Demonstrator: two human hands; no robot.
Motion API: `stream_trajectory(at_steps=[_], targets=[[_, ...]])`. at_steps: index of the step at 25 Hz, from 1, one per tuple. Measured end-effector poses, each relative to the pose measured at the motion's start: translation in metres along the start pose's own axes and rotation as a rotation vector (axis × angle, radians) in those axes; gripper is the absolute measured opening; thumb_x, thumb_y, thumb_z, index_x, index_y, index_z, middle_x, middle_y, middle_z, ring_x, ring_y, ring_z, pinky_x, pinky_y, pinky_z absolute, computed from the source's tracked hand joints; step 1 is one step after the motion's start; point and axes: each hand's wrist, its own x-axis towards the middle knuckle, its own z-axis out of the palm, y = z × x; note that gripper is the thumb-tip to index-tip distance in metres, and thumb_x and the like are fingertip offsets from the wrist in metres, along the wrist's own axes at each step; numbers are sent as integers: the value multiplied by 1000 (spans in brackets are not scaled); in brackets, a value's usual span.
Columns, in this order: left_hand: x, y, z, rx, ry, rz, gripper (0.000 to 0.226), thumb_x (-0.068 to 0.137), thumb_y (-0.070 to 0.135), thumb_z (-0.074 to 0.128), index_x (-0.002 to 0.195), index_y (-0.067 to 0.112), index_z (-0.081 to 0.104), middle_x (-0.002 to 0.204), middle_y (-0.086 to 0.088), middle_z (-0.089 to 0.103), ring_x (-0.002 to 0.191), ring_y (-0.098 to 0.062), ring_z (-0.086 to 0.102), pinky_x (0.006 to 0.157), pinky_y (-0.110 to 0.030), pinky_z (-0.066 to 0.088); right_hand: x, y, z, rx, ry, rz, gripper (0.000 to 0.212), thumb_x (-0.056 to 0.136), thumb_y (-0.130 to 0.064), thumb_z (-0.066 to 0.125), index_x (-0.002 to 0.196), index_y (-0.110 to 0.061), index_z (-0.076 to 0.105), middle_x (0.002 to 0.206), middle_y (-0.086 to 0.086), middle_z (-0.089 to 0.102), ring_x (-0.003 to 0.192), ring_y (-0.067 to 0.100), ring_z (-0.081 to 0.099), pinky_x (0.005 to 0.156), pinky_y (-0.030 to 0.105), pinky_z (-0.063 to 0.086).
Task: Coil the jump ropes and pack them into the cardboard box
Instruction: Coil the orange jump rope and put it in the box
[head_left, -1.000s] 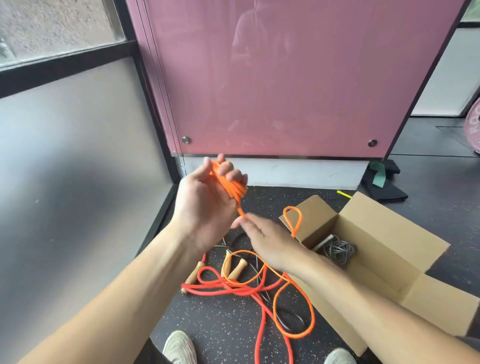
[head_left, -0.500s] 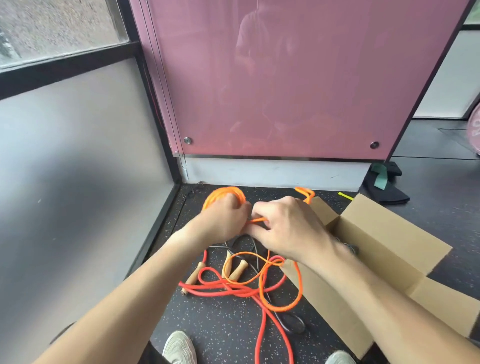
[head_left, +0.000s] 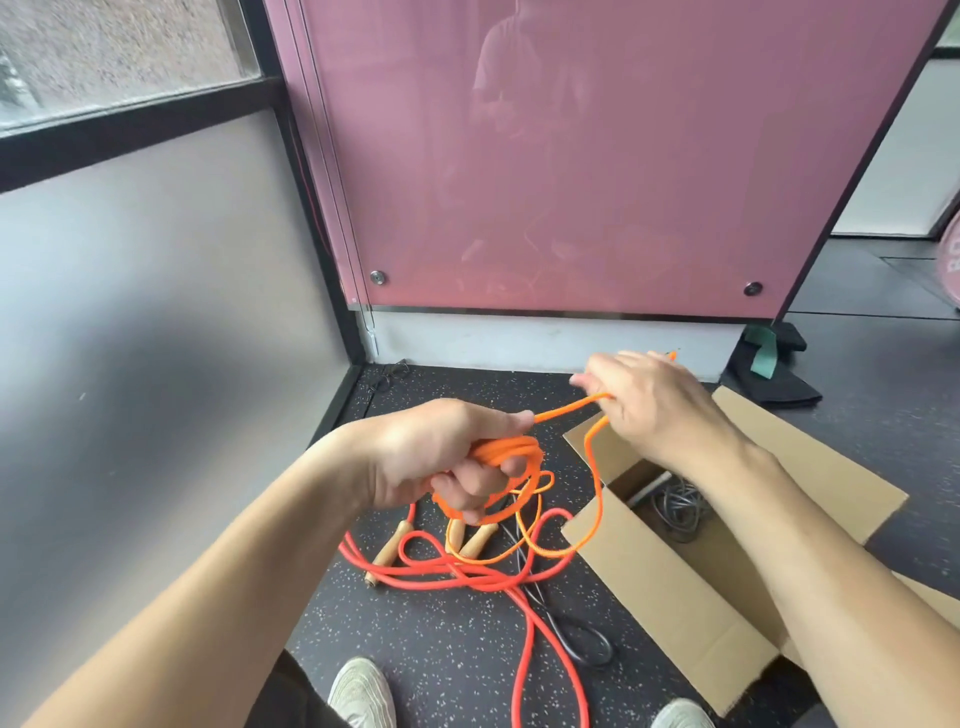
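We count four ropes: our left hand (head_left: 441, 462) grips the orange rope's coil (head_left: 506, 457), right hand (head_left: 649, 400) pinches its strand; red rope (head_left: 467, 571) and black rope (head_left: 576, 636) at six o'clock; grey rope (head_left: 675, 506) inside cardboard box (head_left: 649, 587) at three o'clock.

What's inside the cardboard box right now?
Inside the open brown cardboard box, a coiled grey jump rope with a pale handle end shows. The right forearm and the near wall cover the rest of the floor.

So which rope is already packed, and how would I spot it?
Find the open cardboard box on the floor at the right. Inside it lies a grey rope, coiled; the ropes outside are orange, red or black.
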Motion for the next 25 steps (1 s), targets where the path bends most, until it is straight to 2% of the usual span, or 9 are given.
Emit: stream_trajectory(at_steps=[3,5,8,11,13,15,18,21,25], targets=[[-11,-3,-4,-153,-154,71,42,102,45,36,71,19,50,44,12,23,37,-7,19,55,-23,40,-9,13,4,-155,11,203,19,93,-18,42,93,-22,61,98,0,57,99,32,51,87,45,31],[-28,-3,-17,-383,-315,186,40,102,42,39,76,16,56,46,11,26,37,-10,22,60,-25,43,-19,35,1,-175,-141,469,42,81,-1,48,105,-32,63,119,-1,51,120,30,40,103,51,22],[-50,-4,-40,-745,-459,439,44,109,35,31,89,4,55,51,6,25,39,-13,20,75,-34,44,-37,62,-18,-78,-440,841,39,85,-1,51,90,-36,67,112,1,59,110,29,50,91,40,38],[-44,0,-41,-899,-348,588,45,109,36,27,89,5,53,51,5,23,41,-16,23,78,-35,44,-41,46,-15,192,-545,780,33,95,-5,44,102,-30,65,73,-4,54,64,14,52,61,32,40],[-32,5,-31,-919,-144,609,43,107,37,30,82,11,54,51,6,23,40,-14,23,71,-30,47,-36,16,-6,256,-549,583,24,101,-23,52,122,-33,54,73,-8,52,66,10,51,65,34,40],[-25,10,-19,-868,107,561,45,105,38,33,72,16,54,50,9,15,38,-11,13,60,-25,47,-31,-14,-1,369,-551,448,45,93,-43,64,132,-46,42,83,-6,60,80,14,59,75,33,45],[-16,14,0,-794,189,466,42,101,40,35,68,18,50,50,9,10,40,-12,6,56,-24,44,-22,-57,5,865,-536,443,56,83,-41,79,128,-47,48,92,-5,65,76,12,63,74,30,53],[-9,13,6,-741,242,432,43,104,39,32,70,17,47,52,9,8,41,-12,6,57,-26,41,-10,-79,-3,1401,-380,557,18,94,-24,68,111,-24,62,78,8,62,59,20,58,64,32,52],[-16,7,-16,-799,413,501,44,105,38,32,71,18,49,45,11,16,41,-11,7,54,-24,43,-2,-66,-29,1950,-416,671,37,99,-44,46,99,-13,66,81,11,62,69,26,59,67,35,51]])
